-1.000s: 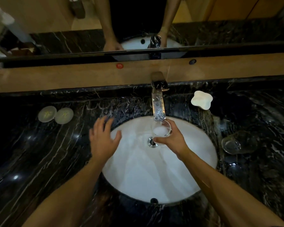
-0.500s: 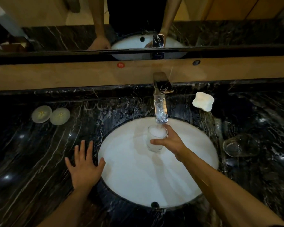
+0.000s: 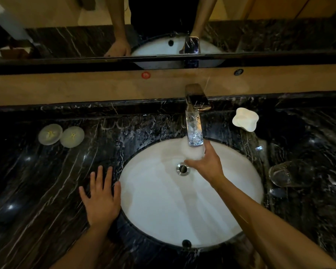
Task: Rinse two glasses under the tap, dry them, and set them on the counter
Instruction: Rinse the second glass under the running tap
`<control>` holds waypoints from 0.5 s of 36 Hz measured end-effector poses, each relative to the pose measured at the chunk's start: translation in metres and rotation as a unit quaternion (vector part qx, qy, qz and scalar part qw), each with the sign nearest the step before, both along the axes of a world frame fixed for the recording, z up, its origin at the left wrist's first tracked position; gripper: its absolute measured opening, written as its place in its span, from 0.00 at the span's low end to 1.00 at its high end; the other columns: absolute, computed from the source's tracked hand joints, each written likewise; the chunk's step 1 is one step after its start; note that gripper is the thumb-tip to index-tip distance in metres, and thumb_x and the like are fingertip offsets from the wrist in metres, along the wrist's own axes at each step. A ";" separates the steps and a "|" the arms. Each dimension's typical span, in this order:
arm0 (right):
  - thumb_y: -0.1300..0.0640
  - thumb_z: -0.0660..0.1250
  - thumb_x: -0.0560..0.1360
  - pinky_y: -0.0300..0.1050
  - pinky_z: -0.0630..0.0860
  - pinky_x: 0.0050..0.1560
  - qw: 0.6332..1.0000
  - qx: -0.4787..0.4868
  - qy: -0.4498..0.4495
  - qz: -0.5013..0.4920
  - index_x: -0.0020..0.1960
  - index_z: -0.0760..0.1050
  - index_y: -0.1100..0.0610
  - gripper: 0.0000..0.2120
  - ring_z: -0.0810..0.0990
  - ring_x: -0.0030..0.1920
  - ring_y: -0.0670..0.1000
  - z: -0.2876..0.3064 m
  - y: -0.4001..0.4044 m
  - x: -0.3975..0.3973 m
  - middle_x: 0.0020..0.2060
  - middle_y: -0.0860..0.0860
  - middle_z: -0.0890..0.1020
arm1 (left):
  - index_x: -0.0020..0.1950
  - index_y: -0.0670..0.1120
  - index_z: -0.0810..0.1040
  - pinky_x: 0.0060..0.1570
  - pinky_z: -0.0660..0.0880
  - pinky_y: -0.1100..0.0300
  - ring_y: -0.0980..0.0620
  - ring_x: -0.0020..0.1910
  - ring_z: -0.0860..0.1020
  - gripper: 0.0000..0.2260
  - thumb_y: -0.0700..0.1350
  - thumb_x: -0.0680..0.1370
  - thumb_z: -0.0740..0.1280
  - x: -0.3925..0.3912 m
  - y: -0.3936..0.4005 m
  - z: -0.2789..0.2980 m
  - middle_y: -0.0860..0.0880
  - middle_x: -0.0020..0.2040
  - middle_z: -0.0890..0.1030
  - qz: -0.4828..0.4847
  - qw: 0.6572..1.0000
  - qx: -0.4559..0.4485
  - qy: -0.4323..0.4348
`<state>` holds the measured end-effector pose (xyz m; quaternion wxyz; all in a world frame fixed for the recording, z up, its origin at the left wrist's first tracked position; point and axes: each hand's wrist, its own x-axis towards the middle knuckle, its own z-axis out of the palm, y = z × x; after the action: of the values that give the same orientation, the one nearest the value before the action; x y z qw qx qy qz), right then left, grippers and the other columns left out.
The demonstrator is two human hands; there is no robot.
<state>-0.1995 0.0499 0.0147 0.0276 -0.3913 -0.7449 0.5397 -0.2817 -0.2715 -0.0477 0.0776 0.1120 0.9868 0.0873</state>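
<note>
Two glasses: one (image 3: 194, 152) in right hand (image 3: 207, 165), one (image 3: 287, 174) on counter (image 3: 37, 181).

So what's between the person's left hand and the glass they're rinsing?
In the head view, only the white sink basin with its drain lies between left hand and glass.

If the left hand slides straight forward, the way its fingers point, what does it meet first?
Probably nothing soon. The left hand lies flat on the dark counter, fingers pointing toward the back wall; the sink stays to its right, the two round pads to its left. Depth is unclear.
</note>
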 end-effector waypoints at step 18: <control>0.62 0.79 0.68 0.42 0.78 0.49 0.966 -0.256 0.000 0.046 0.64 0.71 0.47 0.29 0.79 0.58 0.51 0.003 -0.009 0.003 0.56 0.49 0.80 | 0.79 0.57 0.54 0.73 0.46 0.35 0.50 0.80 0.50 0.26 0.60 0.81 0.46 -0.001 -0.001 -0.001 0.53 0.81 0.52 0.006 1.000 0.001 0.001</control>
<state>-0.1963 0.0407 0.0179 -0.0978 -0.3505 -0.5993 0.7130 -0.2832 -0.2722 -0.0489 0.0755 0.1063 0.9875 0.0890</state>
